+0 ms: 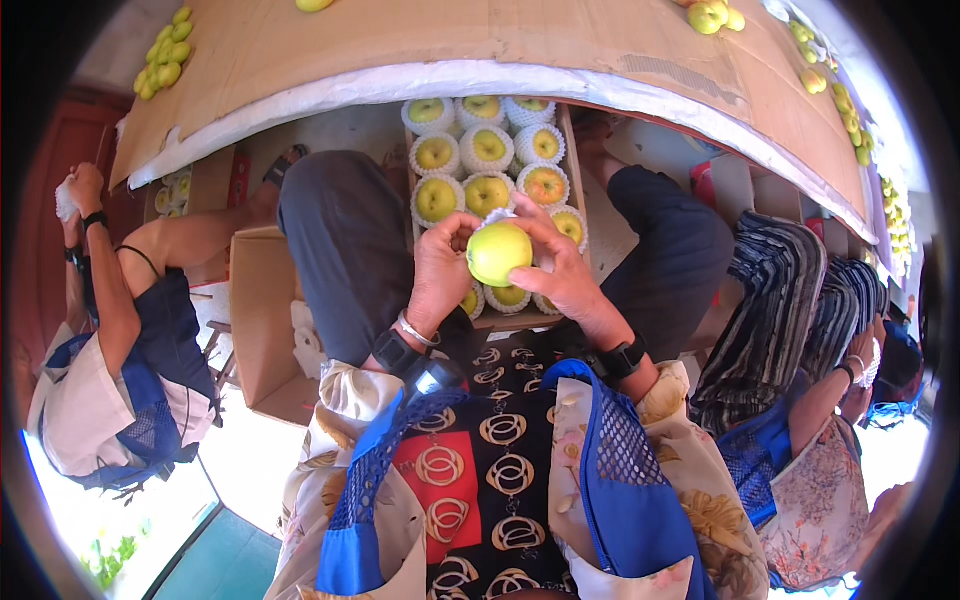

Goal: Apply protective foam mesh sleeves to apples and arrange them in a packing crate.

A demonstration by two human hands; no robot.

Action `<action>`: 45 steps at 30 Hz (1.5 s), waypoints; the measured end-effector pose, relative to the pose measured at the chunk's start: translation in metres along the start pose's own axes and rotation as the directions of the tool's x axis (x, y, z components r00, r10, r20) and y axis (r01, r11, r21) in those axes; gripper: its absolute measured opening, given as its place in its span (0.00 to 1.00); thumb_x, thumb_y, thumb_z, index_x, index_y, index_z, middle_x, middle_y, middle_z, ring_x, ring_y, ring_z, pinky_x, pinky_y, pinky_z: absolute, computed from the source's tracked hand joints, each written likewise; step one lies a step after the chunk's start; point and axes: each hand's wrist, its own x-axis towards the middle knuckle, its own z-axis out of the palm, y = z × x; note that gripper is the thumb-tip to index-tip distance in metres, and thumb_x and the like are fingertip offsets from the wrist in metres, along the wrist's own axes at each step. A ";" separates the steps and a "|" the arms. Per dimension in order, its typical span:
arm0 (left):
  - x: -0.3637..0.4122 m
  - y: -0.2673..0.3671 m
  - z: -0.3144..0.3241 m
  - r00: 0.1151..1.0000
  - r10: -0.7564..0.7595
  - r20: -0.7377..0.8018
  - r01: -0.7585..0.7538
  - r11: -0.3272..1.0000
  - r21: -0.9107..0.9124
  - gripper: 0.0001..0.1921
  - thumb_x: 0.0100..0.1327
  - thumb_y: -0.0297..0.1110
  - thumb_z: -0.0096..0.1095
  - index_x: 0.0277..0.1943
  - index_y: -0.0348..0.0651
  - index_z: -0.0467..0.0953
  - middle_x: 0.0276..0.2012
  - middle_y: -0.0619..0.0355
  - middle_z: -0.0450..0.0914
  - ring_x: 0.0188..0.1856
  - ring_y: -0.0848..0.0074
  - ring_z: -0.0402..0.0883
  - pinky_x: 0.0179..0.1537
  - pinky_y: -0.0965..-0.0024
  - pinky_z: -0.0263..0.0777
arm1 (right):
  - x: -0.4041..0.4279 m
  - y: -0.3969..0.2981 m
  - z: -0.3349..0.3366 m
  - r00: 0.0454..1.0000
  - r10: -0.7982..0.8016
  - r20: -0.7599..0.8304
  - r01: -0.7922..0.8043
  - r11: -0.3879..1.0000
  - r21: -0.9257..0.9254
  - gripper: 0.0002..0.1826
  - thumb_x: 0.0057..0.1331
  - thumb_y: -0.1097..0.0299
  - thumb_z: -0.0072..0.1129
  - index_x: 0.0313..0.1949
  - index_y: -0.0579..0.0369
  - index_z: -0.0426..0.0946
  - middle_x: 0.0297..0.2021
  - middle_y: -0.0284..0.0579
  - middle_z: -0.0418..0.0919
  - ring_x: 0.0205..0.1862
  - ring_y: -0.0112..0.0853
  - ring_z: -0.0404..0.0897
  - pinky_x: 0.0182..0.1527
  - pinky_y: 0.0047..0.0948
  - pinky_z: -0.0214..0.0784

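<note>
A yellow-green apple [499, 253] is held up between my two hands, above an open cardboard box [510, 322]. The fingertips of my left hand [444, 262] meet at its upper left, by a bit of white foam net [496, 217] behind the fruit. My right hand [559, 259] has its thumb against the apple's lower right and its fingers around the far side. How far the net covers the apple is hidden. Below, rows of apples [489, 193] in white foam nets fill the box between my knees.
A cardboard-covered table [480, 37] spans the far side, with loose apples [706, 16] on it. At left, an open carton [259, 322] holds white foam nets [306, 341]. One person [127, 360] sits to the left, others [810, 450] to the right.
</note>
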 end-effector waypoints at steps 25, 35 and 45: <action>-0.006 0.040 0.003 0.941 0.193 0.276 -0.213 0.976 0.043 0.11 0.51 0.20 0.61 0.39 0.36 0.74 0.28 0.60 0.75 0.27 0.84 0.74 0.29 0.80 0.68 | 0.004 0.015 -0.006 0.944 0.104 -0.314 0.028 0.920 0.391 0.37 0.49 0.80 0.61 0.58 0.59 0.56 0.47 0.44 0.69 0.49 0.29 0.70 0.50 0.26 0.66; 0.021 0.026 -0.010 0.957 0.127 -0.260 -0.189 0.955 -0.229 0.17 0.63 0.31 0.48 0.54 0.36 0.65 0.43 0.58 0.74 0.42 0.82 0.72 0.43 0.79 0.65 | -0.002 0.019 -0.021 0.992 0.086 -0.087 -0.039 0.899 0.437 0.37 0.48 0.80 0.62 0.58 0.56 0.57 0.51 0.41 0.67 0.52 0.27 0.69 0.54 0.27 0.62; 0.015 0.014 0.007 0.983 -0.171 0.072 0.176 0.739 -0.650 0.17 0.67 0.40 0.40 0.49 0.37 0.68 0.40 0.54 0.75 0.42 0.75 0.75 0.44 0.74 0.68 | -0.002 0.022 -0.009 0.992 0.119 -0.030 -0.097 0.909 0.406 0.36 0.45 0.77 0.66 0.54 0.57 0.59 0.48 0.39 0.68 0.49 0.25 0.70 0.51 0.25 0.64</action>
